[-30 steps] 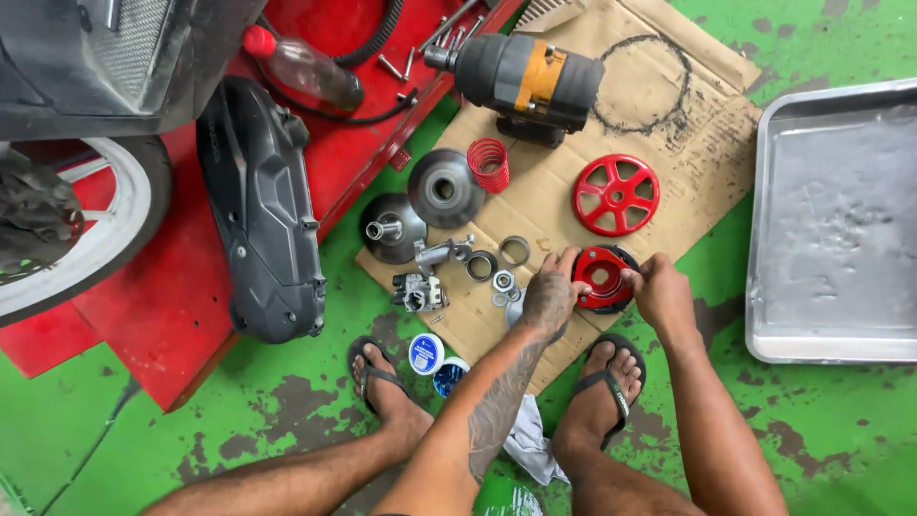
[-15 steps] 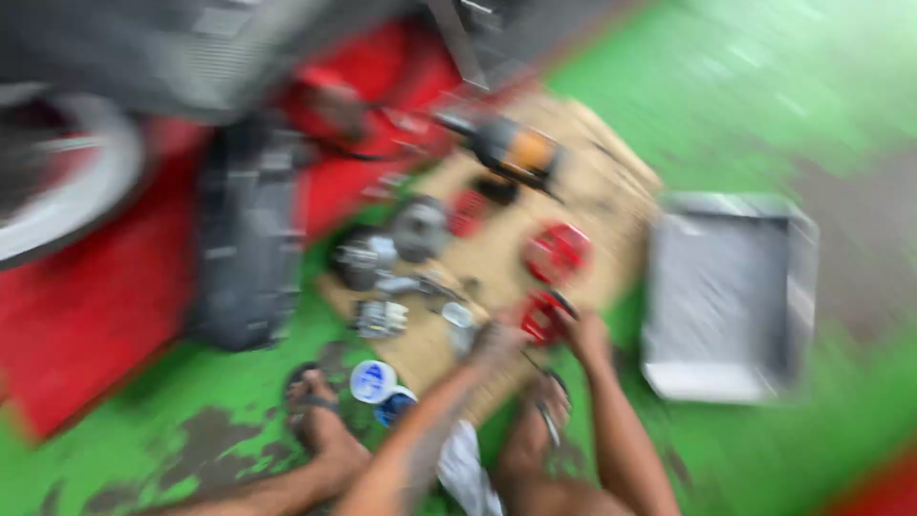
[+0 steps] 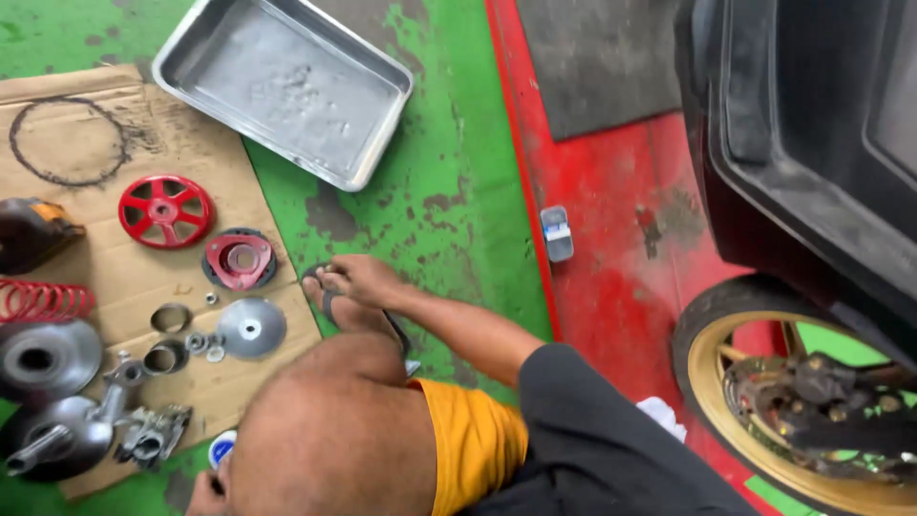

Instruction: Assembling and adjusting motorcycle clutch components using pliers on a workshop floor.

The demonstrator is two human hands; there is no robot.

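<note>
Head view, and you're squatting beside the cardboard sheet [image 3: 95, 124]. Your right hand [image 3: 368, 277] lies released over the toes of your sandalled foot [image 3: 330, 298], grasping nothing. Your left hand [image 3: 205, 492] barely shows at the near edge, so I cannot tell its grip; it sits just beside a round blue-and-white tin [image 3: 222, 447].

Closest to that right hand are the red hub piece [image 3: 239, 260] and the silver domed disc [image 3: 250, 328], both on the cardboard to its left. My read: stay steady on that foot and reach wide of the loose washers [image 3: 202, 344], which look easy to scatter.

Packaging next: a small blue-and-white box [image 3: 557, 232] sits alone on the red floor strip to the right, well apart from the steel tray [image 3: 373, 143] at the far side.
</note>
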